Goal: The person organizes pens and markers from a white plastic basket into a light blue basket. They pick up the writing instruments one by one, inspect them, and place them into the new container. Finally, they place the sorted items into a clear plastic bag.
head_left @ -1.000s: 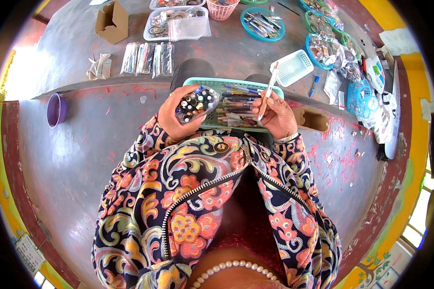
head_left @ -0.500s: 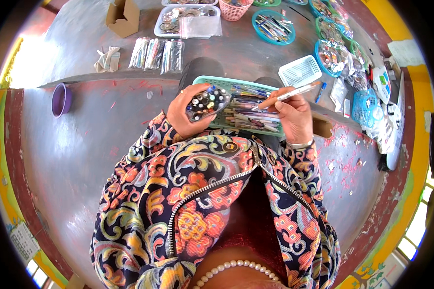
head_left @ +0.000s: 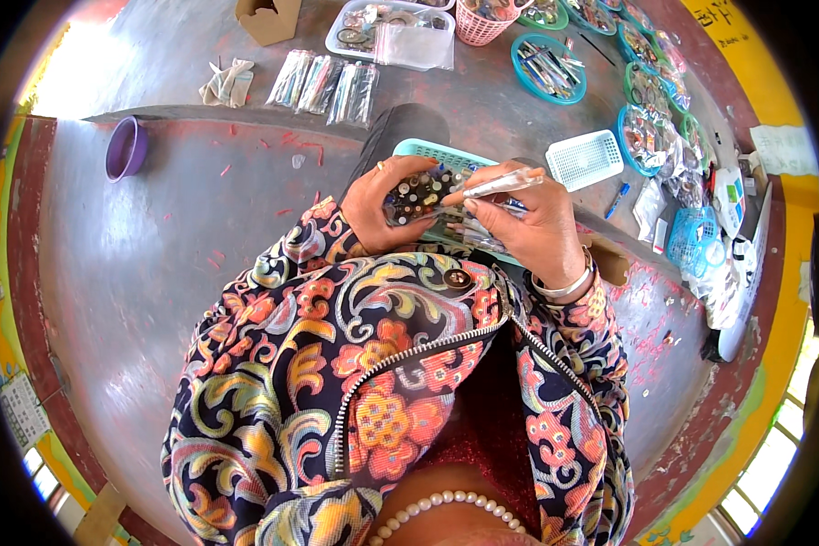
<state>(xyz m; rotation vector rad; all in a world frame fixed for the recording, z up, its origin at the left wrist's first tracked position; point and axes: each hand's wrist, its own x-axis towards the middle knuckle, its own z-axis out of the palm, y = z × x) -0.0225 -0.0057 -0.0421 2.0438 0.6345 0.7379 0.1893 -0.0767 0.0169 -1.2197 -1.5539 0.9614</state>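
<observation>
My left hand point(head_left: 373, 205) is wrapped round a bundle of pens point(head_left: 416, 195) in what looks like a clear bag, their ends turned up toward me. A whitish pen point(head_left: 508, 184) is pinched between the thumb and fingers of my right hand point(head_left: 541, 227), its tip end close beside the bundle. Under both hands lies a light green plastic basket point(head_left: 428, 147) on my lap. More pens point(head_left: 478, 238) lie in it, partly covered by my hands.
Ahead, packed pen bundles point(head_left: 318, 84), a glove point(head_left: 227, 84) and a white tray point(head_left: 432, 62) of parts sit on a grey surface. To the right are a blue basket of pens point(head_left: 548, 71), a white basket point(head_left: 584, 160) and a blue pen point(head_left: 618, 199). A purple bowl point(head_left: 126, 149) is left.
My right hand has moved left with the pen, from over the basket's right side to beside the bundle. The left hand still holds the bundle. The whole view has shifted slightly.
</observation>
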